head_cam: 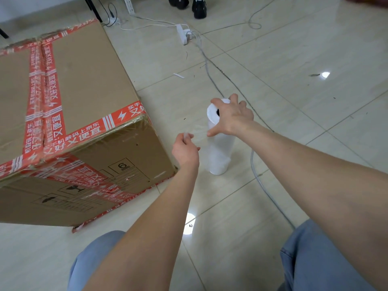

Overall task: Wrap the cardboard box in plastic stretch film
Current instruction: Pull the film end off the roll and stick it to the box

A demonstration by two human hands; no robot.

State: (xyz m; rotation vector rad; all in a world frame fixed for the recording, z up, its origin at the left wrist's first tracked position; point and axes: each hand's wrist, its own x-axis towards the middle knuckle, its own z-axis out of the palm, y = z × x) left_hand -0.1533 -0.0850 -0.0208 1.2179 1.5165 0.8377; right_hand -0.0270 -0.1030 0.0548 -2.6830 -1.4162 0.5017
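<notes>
Denim-clad knees (98, 263) framed the bottom of the view, and both bare forearms reached away from them over the tiled floor (304, 97).

The roll of stretch film (218, 156) stood upright on that floor, its long axis vertical. It was near the closest bottom corner of the cardboard box (84, 85) but not touching it. The right hand (233, 117) capped the roll's top end, fingers spread and bent over the rim, thumb down the near side. The left hand (185, 151) was just left of the roll, in the gap between it and the box, thumb and forefinger pinching the loose end of film (196, 131). That clear, crumpled strand ran back to the roll's upper part.

The box lay to the left of both hands, and the left hand was the nearer one. The next move looked likely to turn on carrying the pinched end leftward to the box's near upright edge. That edge ran parallel to the roll's axis, so the film should pay out flat against the side. Whether any film already covered the cardboard could not be told.

A grey cable (257, 175) passed close by the roll's right side. A white power strip (182, 34) and a pair of black shoes (199, 8) lay well beyond.
</notes>
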